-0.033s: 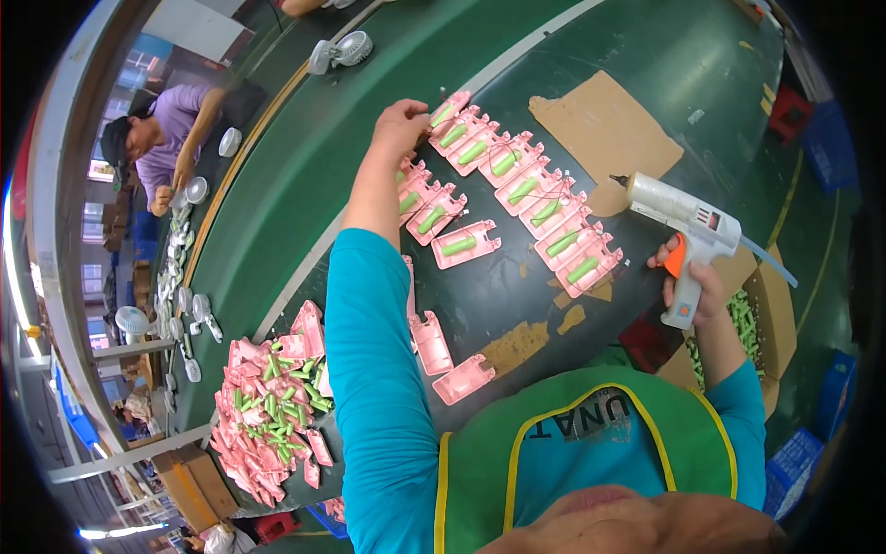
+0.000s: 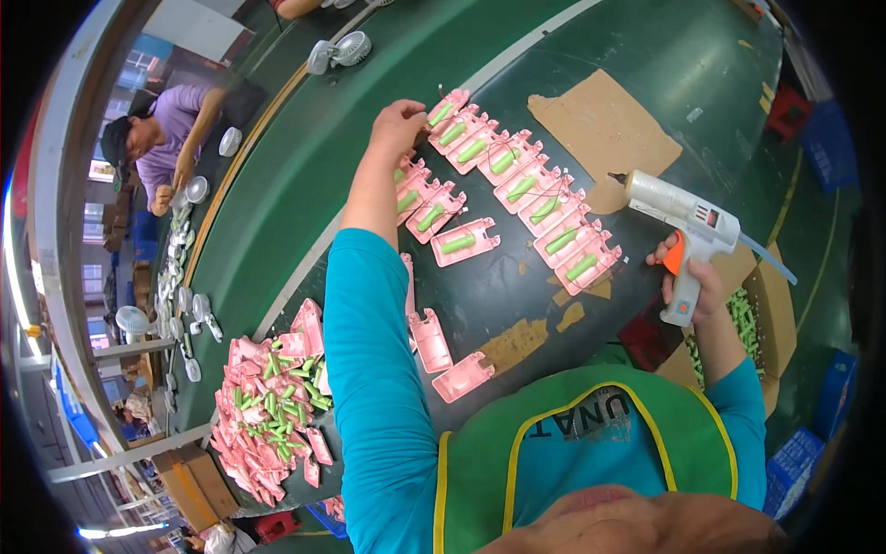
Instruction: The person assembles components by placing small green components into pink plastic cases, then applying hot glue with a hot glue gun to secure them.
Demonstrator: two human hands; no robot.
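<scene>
My right hand [image 2: 699, 282] is wrapped round the handle of a white hot glue gun [image 2: 688, 217] with an orange trigger. Its dark nozzle points left, over the table. My left hand [image 2: 399, 127] reaches to the far end of a slanting row of pink plastic casing halves, its fingers closed at the edge of the endmost pink casing half [image 2: 448, 109]. Green cylindrical batteries [image 2: 522, 188] with thin wires lie in the row's casings. Beside it, a shorter row includes another pink casing [image 2: 466, 242] with a battery; nearer me lie battery-free pink casings [image 2: 463, 378].
A heap of pink casings and green batteries [image 2: 272, 406] lies at left. Brown cardboard [image 2: 604, 125] rests beyond the long row. At right stands a carton [image 2: 777, 323] of green pieces. Across the green belt [image 2: 277, 222], a person [image 2: 171, 138] handles small white fans.
</scene>
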